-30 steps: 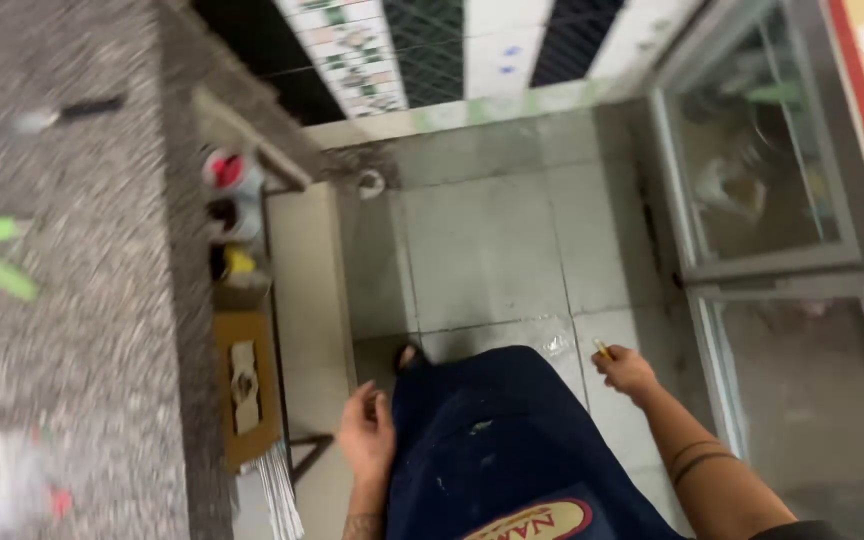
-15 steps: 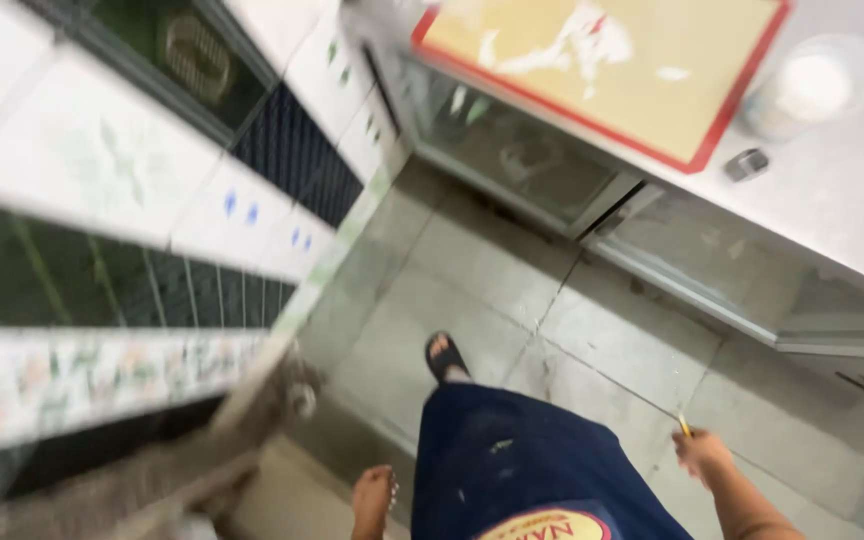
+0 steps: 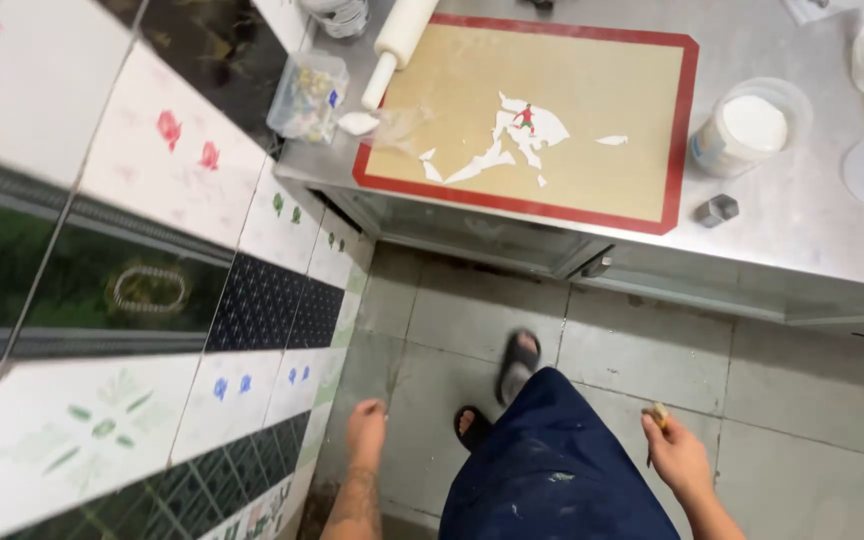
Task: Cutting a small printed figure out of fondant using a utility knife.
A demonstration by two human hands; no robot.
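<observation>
Two bare hands are swinging low as the person is turning from the tiled wall (image 3: 152, 250) toward a steel counter (image 3: 812, 230), now filling the view it only edged half a second ago. The right hand (image 3: 680, 462) is pinching a small pale tool (image 3: 658, 418); the left hand (image 3: 365, 428) is hanging loose, holding nothing. Ahead, a red-bordered baking mat (image 3: 592, 120) is carrying white scraps, flanked by a rolling pin (image 3: 399, 42), a white tub (image 3: 749, 128) and a metal cutter (image 3: 716, 209). Sandalled feet are crossing bare floor tiles.

Bright, even overhead light gives soft glare on the steel counter (image 3: 812, 215) and glossy wall tiles (image 3: 102, 250), with motion blur at the left edge.
</observation>
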